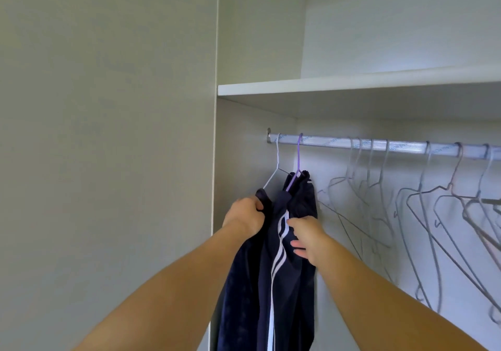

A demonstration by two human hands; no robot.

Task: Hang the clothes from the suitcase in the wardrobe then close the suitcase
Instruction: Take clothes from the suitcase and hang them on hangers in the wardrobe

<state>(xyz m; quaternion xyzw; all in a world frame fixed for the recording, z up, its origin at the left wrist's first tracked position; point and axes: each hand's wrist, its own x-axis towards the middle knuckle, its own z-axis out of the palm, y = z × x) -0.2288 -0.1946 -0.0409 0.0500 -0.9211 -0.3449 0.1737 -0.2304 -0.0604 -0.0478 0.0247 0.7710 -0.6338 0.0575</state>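
The wardrobe (257, 39) stands open, and its rail (379, 144) carries bare wire hangers (433, 201) well to the right of both grips. The navy striped garment (287, 283) hangs long and straight down from the purple hanger (294, 177) just above them, with a white hanger (273, 171) beside it. The left grip (244, 218) is clenched on the garment's left edge. The right grip (309, 239), nearer the stripes, touches the cloth, but I cannot tell whether it pinches.
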